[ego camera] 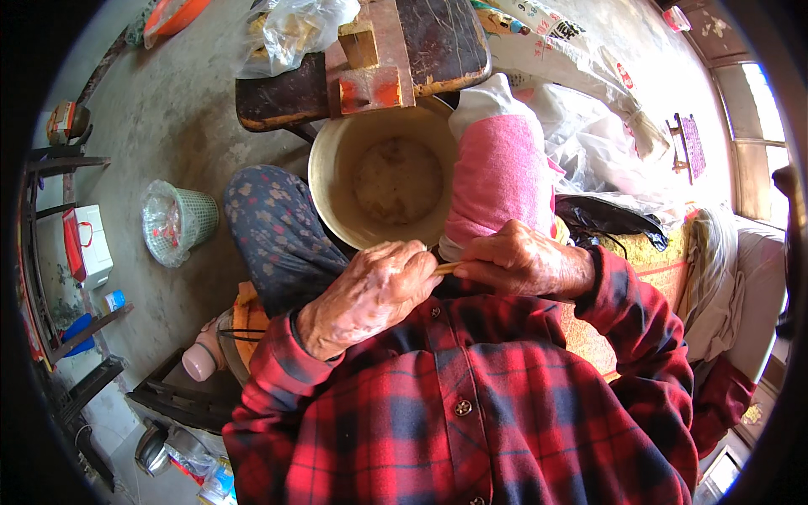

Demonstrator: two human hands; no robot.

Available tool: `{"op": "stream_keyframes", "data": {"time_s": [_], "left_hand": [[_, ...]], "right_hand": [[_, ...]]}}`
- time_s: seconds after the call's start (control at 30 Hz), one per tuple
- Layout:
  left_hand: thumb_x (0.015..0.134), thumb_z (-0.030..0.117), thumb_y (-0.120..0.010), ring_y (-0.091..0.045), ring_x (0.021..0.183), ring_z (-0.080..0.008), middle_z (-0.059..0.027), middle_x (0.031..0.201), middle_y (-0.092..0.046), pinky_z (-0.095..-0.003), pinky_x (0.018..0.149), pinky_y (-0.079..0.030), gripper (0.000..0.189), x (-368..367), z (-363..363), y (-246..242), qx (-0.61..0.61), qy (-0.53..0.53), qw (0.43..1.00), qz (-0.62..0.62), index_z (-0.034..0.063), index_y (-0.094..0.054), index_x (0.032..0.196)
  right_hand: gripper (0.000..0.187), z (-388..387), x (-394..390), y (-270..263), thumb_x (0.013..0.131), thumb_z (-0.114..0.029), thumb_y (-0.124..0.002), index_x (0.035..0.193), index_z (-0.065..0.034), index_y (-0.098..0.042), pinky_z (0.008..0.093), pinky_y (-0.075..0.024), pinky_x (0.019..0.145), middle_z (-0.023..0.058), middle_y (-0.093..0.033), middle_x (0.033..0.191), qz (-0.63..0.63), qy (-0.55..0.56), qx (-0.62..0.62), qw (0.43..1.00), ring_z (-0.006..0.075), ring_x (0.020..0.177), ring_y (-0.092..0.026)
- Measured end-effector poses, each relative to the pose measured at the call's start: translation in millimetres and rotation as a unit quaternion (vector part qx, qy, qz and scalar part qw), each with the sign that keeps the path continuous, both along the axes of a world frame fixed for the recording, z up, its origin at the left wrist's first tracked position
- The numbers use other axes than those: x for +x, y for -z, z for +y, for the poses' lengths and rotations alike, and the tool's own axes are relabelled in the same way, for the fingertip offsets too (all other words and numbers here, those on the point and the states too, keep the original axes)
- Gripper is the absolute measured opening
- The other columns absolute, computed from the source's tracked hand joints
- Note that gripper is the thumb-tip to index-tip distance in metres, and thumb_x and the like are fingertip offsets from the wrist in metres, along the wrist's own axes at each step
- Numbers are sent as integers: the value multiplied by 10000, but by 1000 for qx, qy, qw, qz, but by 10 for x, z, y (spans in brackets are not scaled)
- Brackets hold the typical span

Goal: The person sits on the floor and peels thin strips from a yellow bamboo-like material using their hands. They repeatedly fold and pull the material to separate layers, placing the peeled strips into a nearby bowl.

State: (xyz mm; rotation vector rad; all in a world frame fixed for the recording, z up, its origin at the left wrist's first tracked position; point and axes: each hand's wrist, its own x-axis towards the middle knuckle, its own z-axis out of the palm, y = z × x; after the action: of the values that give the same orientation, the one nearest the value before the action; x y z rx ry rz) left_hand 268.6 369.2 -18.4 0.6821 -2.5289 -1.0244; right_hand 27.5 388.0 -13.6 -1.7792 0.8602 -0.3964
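Close to my chest, my left hand (382, 287) and my right hand (514, 262) hold a short, thin yellowish stick (447, 268) between them, one at each end. A few pale fibres or a tip show at the fingers of my left hand; I cannot tell what they are. Just beyond my hands, between my knees, stands a deep round metal pot (328, 208) with a pale layer at its bottom. A pink cloth (499, 173) covers my right knee.
Over the pot's far rim reaches a dark wooden bench (284, 95) bearing a wooden block (360, 47) and a plastic bag (303, 31). A lined green basket (199, 216) stands on the floor at left. Plastic sacks (587, 126) lie at right, a pink bottle (201, 361) at lower left.
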Motion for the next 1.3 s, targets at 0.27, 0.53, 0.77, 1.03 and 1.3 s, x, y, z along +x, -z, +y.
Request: {"op": "stream_keyframes", "data": {"time_s": [0.27,0.53,0.77,1.03,1.3], "left_hand": [[849,24,-542,-539,601,-232,-84,760,-477,-351,519,-450,61,587,-122,-325,167,151,974,19,-5,-501,816],[954,211,-545,-609,628,-118,-41,661,-608,-264,598,-480,241,636,-640,-270,231,-123,964,-39,-9,-582,863],[946,220,-576,-540,627,-69,6,695,-560,-232,605,-464,235,380,-1458,105,292,-176,939,54,-6,-603,888],[918,237,-594,-534,577,-64,6,674,-558,-226,566,-479,243,302,-1926,350,313,-199,925,83,17,-623,820],[920,252,-601,-526,568,-63,16,665,-554,-219,571,-456,236,285,-2019,526,314,-221,920,76,35,-613,828]], "right_hand": [[189,33,7,-124,942,-197,-587,923,-14,-632,432,-456,554,152,-595,708,-54,-62,-9,997,355,644,-594],[223,-526,191,76,963,-204,-548,925,7,-606,391,-439,561,179,-554,682,-75,56,-123,988,341,627,-578],[306,-1276,8,180,963,-250,-569,822,20,-599,305,-388,535,49,-459,597,51,110,-158,980,99,589,-419],[339,-1707,-3,406,965,-269,-576,827,36,-626,259,-388,581,-6,-495,650,36,149,-60,986,66,643,-441],[385,-1829,52,661,946,-280,-590,725,34,-565,304,-335,481,-7,-376,556,-33,171,-70,982,55,563,-363]]}}
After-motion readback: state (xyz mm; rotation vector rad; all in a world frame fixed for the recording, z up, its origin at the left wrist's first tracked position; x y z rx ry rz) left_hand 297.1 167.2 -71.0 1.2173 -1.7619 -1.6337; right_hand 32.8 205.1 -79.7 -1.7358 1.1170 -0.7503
